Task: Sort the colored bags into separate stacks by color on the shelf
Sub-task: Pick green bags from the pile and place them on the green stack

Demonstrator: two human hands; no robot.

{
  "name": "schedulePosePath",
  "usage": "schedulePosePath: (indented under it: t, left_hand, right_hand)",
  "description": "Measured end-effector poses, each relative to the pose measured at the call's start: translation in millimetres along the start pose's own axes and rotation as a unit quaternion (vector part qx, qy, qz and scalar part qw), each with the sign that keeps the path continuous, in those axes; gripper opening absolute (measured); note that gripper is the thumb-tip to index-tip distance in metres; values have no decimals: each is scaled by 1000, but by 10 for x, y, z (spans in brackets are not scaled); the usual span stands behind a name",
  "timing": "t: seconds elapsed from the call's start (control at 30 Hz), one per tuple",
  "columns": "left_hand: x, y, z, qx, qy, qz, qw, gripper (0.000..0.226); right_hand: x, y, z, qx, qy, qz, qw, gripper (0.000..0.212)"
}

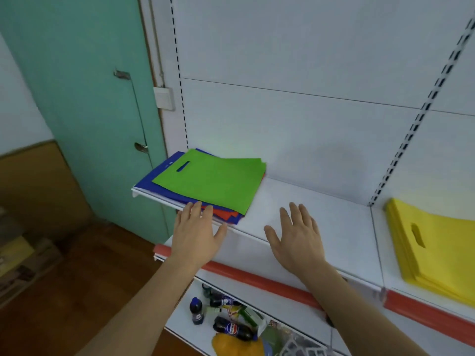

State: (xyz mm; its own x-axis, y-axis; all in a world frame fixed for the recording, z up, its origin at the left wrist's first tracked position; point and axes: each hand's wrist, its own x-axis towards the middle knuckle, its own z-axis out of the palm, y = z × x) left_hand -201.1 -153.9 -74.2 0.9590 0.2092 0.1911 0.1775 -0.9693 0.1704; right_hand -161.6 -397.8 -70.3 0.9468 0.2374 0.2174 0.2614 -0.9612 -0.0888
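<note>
Both our hands hovered flat, grip apart on nothing: left hand [196, 232] at the mixed stack [205, 186] on the shelf [321, 222], right hand [295, 235] beside. Yellow stack [431, 247] sat well right. Risk: lifting the green bag [213, 179] drags the red and blue ones off the shelf's lip.

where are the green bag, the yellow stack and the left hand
green bag [210, 182], head view, middle of its top face
yellow stack [437, 247], head view, top bag's face
left hand [195, 232], head view, back of the hand

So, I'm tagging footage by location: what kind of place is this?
Probably a small shop: slotted white retail shelving with a red price strip, soda bottles stocked below, and stacked yellow bags.
</note>
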Motion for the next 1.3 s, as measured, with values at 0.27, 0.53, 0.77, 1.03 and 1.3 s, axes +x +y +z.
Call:
schedulePosePath:
  t: [0.27, 0.53, 0.77, 1.03, 1.3]
  left_hand:
    - [679, -683, 150, -8, 2, -24, 1000, 69]
    - [1516, -1191, 210, 35, -4, -14, 999, 74]
    - [1808, -1341, 416, 61, -42, -2, 997, 105]
    - [1743, -1331, 419, 65, -49, 110, 991, 80]
    - [1817, -1395, 358, 5, -69, 107, 992, 91]
  right_hand:
    - [912, -753, 377, 21, 4, -16, 1000, 76]
    - [1761, -1206, 675, 22, -39, -11, 999, 86]
    - [1852, -1189, 820, -21, -76, 40, 996, 85]
    - [1565, -1305, 727, -73, -52, 201, 975, 66]
    - [1344, -1353, 587, -8, -28, 356, 934, 74]
